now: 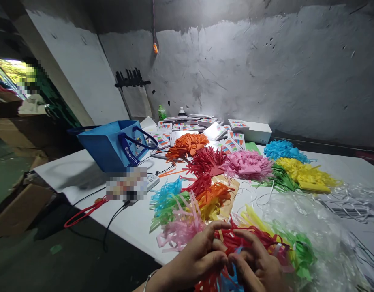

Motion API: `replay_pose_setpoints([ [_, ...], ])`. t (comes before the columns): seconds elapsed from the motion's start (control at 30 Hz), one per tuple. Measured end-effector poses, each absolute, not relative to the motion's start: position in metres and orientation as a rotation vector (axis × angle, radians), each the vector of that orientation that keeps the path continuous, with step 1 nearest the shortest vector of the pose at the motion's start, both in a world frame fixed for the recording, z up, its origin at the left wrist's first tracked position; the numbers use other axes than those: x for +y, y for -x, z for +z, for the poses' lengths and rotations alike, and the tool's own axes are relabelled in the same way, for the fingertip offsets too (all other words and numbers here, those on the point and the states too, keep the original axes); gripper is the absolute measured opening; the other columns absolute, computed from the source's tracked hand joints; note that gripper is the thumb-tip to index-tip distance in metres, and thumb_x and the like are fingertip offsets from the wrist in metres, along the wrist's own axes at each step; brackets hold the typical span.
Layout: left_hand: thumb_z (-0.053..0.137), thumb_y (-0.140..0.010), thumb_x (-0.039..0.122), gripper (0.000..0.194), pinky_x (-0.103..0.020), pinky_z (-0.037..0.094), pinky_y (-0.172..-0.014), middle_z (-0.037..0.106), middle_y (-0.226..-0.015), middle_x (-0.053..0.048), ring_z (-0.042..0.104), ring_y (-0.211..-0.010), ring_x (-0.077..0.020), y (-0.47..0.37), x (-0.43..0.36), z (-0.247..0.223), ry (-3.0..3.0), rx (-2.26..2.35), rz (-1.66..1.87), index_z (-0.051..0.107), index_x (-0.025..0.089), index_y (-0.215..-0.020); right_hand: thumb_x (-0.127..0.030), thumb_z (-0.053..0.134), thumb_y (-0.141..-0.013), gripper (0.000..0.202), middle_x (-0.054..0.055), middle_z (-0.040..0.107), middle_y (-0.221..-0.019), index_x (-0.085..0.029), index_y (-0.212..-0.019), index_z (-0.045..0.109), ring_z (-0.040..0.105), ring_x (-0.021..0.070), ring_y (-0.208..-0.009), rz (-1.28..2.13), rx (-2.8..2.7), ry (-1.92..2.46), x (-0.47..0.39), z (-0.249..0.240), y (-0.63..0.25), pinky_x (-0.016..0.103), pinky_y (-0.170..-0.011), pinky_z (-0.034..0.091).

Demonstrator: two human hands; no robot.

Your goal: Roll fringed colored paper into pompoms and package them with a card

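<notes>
At the near edge of the table, my left hand [201, 251] and my right hand [256, 259] meet with their thumbs almost touching. Both are closed, fingers curled around red paper tassel [235, 239] strands. Blue strips [231, 278] hang below and between the hands. What exactly the fingertips pinch is partly hidden. Left of my left hand lies a bunch of pink tassels [182, 227], with green and light blue tassels [165, 198] behind it. Yellow strips [253, 217] and green strips [302, 247] lie by my right hand.
Behind are bundles of orange tassels [188, 146], dark red tassels [208, 162], pink tassels [249, 164], yellow tassels [305, 172] and blue tassels [284, 151]. Clear plastic wrap [311, 215] covers the right side. A blue bag [107, 146], power strip [148, 184] with cables, and printed cards [235, 140] stand farther off.
</notes>
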State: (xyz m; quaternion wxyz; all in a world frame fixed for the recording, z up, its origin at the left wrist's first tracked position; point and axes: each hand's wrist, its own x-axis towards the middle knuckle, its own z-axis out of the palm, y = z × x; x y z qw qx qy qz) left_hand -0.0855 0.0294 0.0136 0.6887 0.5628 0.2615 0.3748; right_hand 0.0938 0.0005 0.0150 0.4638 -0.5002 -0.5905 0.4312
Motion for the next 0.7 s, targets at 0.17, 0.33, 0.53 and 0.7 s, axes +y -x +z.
replay_pose_setpoints([
  [0.17, 0.067, -0.091, 0.039, 0.076, -0.022, 0.045, -0.065, 0.064, -0.080, -0.001, 0.059, -0.070, -0.0139, 0.089, 0.028, 0.018, -1.458, 0.639, 0.777, 0.026, 0.024, -0.153, -0.068, 0.062, -0.081, 0.051, -0.005, 0.051, -0.054, -0.018, -0.091, 0.066, 0.041, 0.0076, -0.045, 1.398, -1.357, 1.118, 0.005, 0.015, -0.091, 0.020, -0.046, 0.031],
  [0.33, 0.059, -0.095, 0.039, 0.027, -0.030, 0.048, -0.080, 0.071, -0.095, -0.009, 0.065, -0.087, -0.0203, 0.090, 0.030, 0.031, -1.720, 0.775, 1.002, 0.072, 0.021, -0.111, -0.066, 0.058, -0.086, 0.048, -0.005, 0.048, -0.054, -0.019, -0.078, 0.063, 0.041, 0.0079, -0.046, 1.333, -1.466, 1.149, 0.007, 0.014, -0.093, 0.020, -0.044, 0.031],
  [0.53, 0.056, -0.098, 0.032, 0.025, -0.027, 0.046, -0.072, 0.067, -0.078, -0.006, 0.061, -0.077, -0.0170, 0.088, 0.038, 0.030, -1.805, 0.848, 1.303, 0.071, 0.017, -0.086, -0.046, 0.044, -0.100, 0.033, -0.002, 0.062, -0.068, -0.022, -0.084, 0.061, 0.057, 0.0106, -0.059, 0.911, -1.828, 1.140, 0.011, 0.010, -0.099, 0.020, -0.058, 0.040],
  [0.7, 0.065, -0.092, 0.034, 0.023, -0.018, 0.046, -0.054, 0.059, -0.073, 0.000, 0.054, -0.059, -0.0095, 0.109, 0.064, 0.042, -1.089, 0.817, 1.482, 0.063, 0.016, -0.078, -0.029, 0.040, -0.102, 0.020, -0.002, 0.064, -0.080, -0.024, -0.090, 0.055, 0.059, 0.0147, -0.072, 0.401, -2.152, 1.151, 0.024, 0.009, -0.129, 0.025, -0.069, 0.040],
])
